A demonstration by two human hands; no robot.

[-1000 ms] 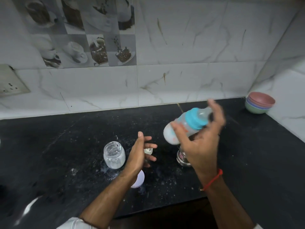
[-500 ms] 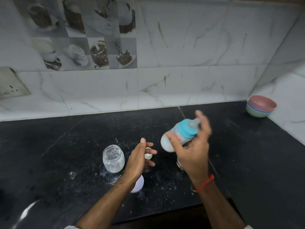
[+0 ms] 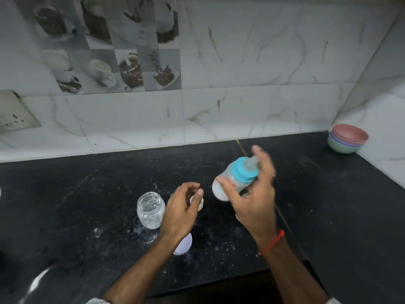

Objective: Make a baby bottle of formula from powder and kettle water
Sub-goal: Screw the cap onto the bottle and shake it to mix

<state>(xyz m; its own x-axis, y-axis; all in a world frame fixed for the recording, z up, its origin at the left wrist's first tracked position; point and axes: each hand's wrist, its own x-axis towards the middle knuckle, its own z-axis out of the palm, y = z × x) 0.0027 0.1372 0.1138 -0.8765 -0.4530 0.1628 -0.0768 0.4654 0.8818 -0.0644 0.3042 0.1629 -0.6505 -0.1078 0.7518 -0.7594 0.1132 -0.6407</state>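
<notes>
- The baby bottle [image 3: 232, 182] is held in the air above the black tabletop [image 3: 87, 194], tilted so that its base points to the lower left and its teat to the upper right.
- It has a blue screw ring [image 3: 243, 171] below a clear teat, and white liquid is seen in the lower part of its body.
- The right hand [image 3: 255, 200] grips the bottle; its fingers [image 3: 264, 163] are curled round the ring and teat end, and the thumb lies across the body. The hand and bottle look blurred.
- A red thread [image 3: 274, 241] is tied on the right wrist.
- The left hand [image 3: 178, 212] is just beside the bottle, on its left, and holds nothing; its fingers are loosely curled, with the thumb tip close to a small white scoop-like piece [image 3: 200, 202]. I cannot tell if the thumb touches it.
- A clear glass jar [image 3: 151, 210] stands upright and open on the tabletop, just left of the left hand.
- A round white lid [image 3: 184, 245] lies on the tabletop, partly hidden under the left wrist.
- White powder is scattered on the tabletop around the jar and the lid.
- A stack of coloured bowls [image 3: 347, 138] stands in the far right corner, well apart from the hands.
- A switch plate [image 3: 15, 113] is on the marble wall at the left.
</notes>
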